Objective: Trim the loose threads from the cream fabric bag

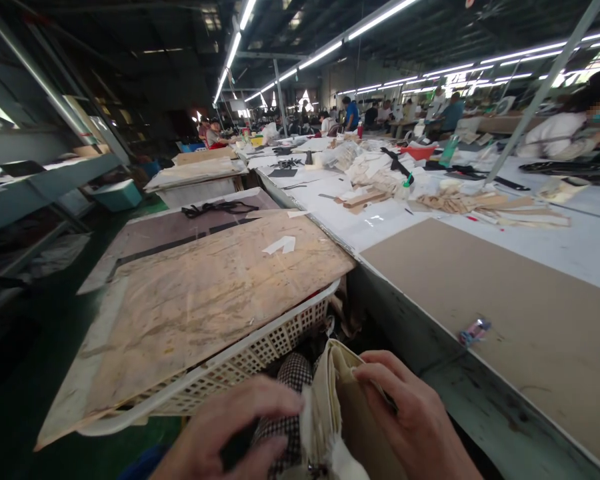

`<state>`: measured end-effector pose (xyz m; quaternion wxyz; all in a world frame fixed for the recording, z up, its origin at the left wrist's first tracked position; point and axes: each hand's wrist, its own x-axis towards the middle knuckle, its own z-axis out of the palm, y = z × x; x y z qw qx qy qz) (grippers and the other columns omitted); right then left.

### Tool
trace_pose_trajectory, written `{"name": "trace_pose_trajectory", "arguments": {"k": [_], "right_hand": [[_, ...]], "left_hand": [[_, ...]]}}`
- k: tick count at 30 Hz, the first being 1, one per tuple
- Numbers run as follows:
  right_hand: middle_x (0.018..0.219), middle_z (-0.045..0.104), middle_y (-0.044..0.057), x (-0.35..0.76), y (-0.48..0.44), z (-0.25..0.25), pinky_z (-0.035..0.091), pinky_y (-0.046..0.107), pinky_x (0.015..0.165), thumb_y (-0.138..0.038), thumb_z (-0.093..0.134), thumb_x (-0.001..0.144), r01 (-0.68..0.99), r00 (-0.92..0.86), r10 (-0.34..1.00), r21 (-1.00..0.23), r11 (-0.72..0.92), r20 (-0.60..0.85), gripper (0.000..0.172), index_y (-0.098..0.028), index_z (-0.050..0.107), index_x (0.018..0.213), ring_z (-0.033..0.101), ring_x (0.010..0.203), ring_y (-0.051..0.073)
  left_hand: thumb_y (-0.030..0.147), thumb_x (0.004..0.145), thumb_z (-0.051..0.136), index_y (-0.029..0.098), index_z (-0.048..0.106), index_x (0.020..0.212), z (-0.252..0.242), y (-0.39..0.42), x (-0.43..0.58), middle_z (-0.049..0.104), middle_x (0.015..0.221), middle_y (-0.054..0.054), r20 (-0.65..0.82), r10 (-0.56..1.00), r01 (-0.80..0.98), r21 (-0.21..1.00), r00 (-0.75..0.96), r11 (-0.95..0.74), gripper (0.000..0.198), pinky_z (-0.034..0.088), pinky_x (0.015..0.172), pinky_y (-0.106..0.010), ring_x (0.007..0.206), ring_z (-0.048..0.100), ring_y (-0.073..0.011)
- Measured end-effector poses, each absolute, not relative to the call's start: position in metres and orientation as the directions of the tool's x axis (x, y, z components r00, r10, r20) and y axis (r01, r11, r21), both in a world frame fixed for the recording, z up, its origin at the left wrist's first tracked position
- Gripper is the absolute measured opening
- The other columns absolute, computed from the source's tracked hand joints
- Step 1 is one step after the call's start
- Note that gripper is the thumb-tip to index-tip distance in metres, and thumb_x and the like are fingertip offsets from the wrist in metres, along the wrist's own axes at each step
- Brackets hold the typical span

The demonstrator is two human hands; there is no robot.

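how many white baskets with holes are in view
1: the white basket under the stained board, just beyond the left hand. Others may be hidden or too far back to tell.

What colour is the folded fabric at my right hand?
The folded fabric is cream to yellowish beige, seen in the head view.

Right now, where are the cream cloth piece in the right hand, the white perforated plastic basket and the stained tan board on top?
Cream cloth piece (365,427), head view: its broad panel.
White perforated plastic basket (260,351), head view: its side wall.
Stained tan board (225,293), head view: middle of its top.
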<state>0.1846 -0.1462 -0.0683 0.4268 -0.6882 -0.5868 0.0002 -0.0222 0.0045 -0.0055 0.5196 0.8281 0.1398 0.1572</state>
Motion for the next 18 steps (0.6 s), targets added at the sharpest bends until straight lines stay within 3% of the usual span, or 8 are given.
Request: {"name": "trace_pose_trajectory", "arguments": {"k": [2,5,10,14,18], "right_hand": [[0.102,0.059,0.005,0.183,-0.147,-0.067,0.049,0.014,0.070,-0.008,0.042,0.092,0.793,0.295,0.813,-0.603,0.084,0.501,0.021,-0.021,0.055,0.103,0.063,0.085,0.008],[0.102,0.058,0.005,0.181,-0.146,-0.065,0.049,0.015,0.067,-0.008,0.042,0.092,0.782,0.275,0.826,-0.614,0.105,0.492,0.023,-0.022,0.054,0.105,0.062,0.082,0.008],[0.101,0.057,0.004,0.182,-0.146,-0.065,0.049,0.015,0.071,-0.007,0.042,0.092,0.746,0.285,0.841,-0.657,0.106,0.459,0.021,-0.022,0.055,0.101,0.062,0.086,0.009],[0.104,0.057,0.004,0.183,-0.148,-0.066,0.048,0.016,0.078,-0.007,0.045,0.093,0.693,0.283,0.851,-0.708,0.139,0.443,0.020,-0.022,0.054,0.103,0.061,0.093,0.009],[0.106,0.058,0.001,0.183,-0.151,-0.067,0.047,0.013,0.080,-0.008,0.046,0.092,0.636,0.305,0.868,-0.762,0.120,0.391,0.019,-0.022,0.056,0.100,0.061,0.094,0.006]], "left_hand": [[0.015,0.087,0.061,0.029,0.062,0.110,0.009,0.022,0.003,0.060,0.125,0.000,0.258,0.279,-0.008,0.747,0.925,-0.664,0.027,0.041,0.108,-0.031,0.123,0.051,-0.0161],[0.023,0.079,0.076,0.020,0.065,0.104,0.020,0.034,0.048,0.053,0.135,-0.006,0.178,0.073,-0.066,0.668,0.981,-0.741,0.028,0.034,0.113,-0.033,0.132,0.043,-0.0202],[0.016,0.073,0.080,0.015,0.068,0.095,0.009,0.037,0.089,0.065,0.112,-0.006,-0.011,-0.158,-0.106,0.693,0.987,-0.713,0.025,0.046,0.096,-0.028,0.104,0.061,-0.0186],[0.014,0.077,0.075,0.014,0.067,0.090,-0.003,0.034,0.086,0.067,0.101,-0.003,0.002,-0.089,-0.063,0.722,0.996,-0.689,0.015,0.047,0.086,-0.023,0.092,0.063,-0.0151],[0.016,0.077,0.077,0.013,0.065,0.076,-0.008,0.026,0.075,0.067,0.103,-0.003,0.055,0.038,-0.015,0.729,0.998,-0.684,0.012,0.045,0.085,-0.021,0.094,0.063,-0.0140]]}}
